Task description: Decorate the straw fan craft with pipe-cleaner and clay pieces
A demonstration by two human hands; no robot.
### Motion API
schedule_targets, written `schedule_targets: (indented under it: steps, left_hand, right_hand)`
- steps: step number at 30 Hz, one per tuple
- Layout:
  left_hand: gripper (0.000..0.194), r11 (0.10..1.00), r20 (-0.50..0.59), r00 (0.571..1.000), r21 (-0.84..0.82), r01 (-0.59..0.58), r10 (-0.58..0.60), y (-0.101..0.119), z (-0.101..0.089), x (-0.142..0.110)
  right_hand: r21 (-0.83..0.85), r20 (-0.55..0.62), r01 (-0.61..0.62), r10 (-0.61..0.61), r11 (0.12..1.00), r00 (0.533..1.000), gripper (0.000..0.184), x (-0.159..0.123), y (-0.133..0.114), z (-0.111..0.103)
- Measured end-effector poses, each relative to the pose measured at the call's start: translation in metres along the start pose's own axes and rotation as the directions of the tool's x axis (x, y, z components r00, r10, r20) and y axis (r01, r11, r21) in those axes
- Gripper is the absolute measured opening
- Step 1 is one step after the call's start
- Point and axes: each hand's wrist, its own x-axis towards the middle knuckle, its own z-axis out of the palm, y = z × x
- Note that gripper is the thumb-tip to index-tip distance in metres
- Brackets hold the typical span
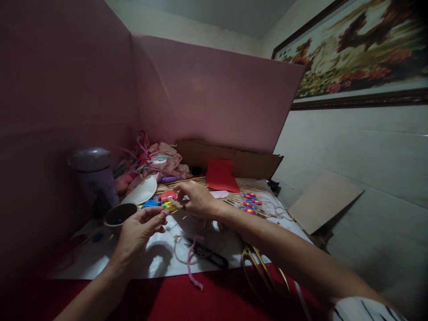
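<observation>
My left hand [142, 225] is raised over the white sheet beside a dark cup [115, 227]. Its thumb and forefinger are pinched on a small pink piece [165, 212]. To the right and slightly farther off, my right hand [197, 199] has its fingers bent down and closed near blue, red and yellow packets [170, 205]. What those fingers hold, if anything, is too small and partly hidden. Just right of this hand lie thin sticks decorated with pink, blue and yellow flower shapes [250, 203].
Golden-handled scissors [256, 263], a black cutter [214, 257] and a pink fuzzy strip [190, 265] lie in front. A purple bottle [96, 183] stands left. Behind are a white paper plate [142, 189], red paper [220, 176] and pink board walls [214, 98].
</observation>
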Motion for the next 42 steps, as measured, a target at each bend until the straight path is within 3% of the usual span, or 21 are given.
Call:
schedule_targets:
  steps: [5,14,23,35,42]
  left_hand:
    - [0.036,0.977,0.055,0.995,0.196,-0.088,0.079,-0.006,-0.003,0.007]
    - [0.036,0.866,0.104,0.977,0.453,-0.213,0.186,-0.014,-0.005,0.012]
    - [0.034,0.806,0.159,0.967,0.534,-0.254,0.199,-0.015,-0.002,0.011]
    - [0.025,0.733,0.161,0.948,0.603,-0.314,0.274,-0.012,-0.002,0.012]
    - [0.025,0.605,0.188,0.932,0.718,-0.345,0.309,-0.006,0.002,0.009]
  right_hand:
    - [-0.021,0.105,0.096,-0.093,0.995,0.99,0.039,0.001,0.009,0.001]
    - [-0.028,0.13,0.097,-0.092,0.995,0.987,0.037,0.005,0.009,0.01]
    - [-0.021,0.129,0.096,-0.093,0.995,0.987,0.022,0.003,0.002,0.006]
    - [-0.069,0.143,0.09,-0.079,0.994,0.987,0.022,0.005,-0.002,0.005]
    - [-0.075,0.151,0.087,-0.075,0.993,0.986,0.029,0.007,-0.001,0.008]
